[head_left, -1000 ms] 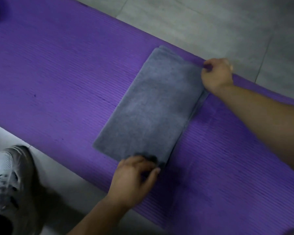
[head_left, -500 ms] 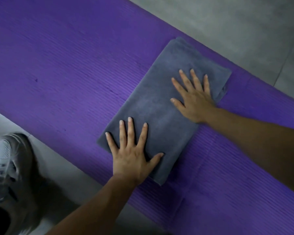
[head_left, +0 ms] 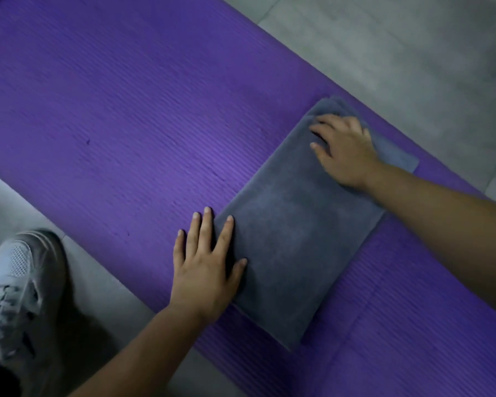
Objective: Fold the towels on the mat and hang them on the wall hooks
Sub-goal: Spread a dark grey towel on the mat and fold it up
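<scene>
Towel [head_left: 298, 239] folded on mat [head_left: 126, 110]: left hand [head_left: 206, 270] flat, fingers straight, toward mat's near edge; right hand [head_left: 344, 147] curled toward its far edge, grip uncertain.

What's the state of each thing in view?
Purple ribbed foam mat: unrolled on floor.
Grey terry towel: folded rectangle, flat on mat.
Left hand: flat, fingers straight, across towel's edge and mat.
Right hand: fingers bent on towel's far end; grip unclear.
White mesh sneaker: on floor beside mat.
</scene>
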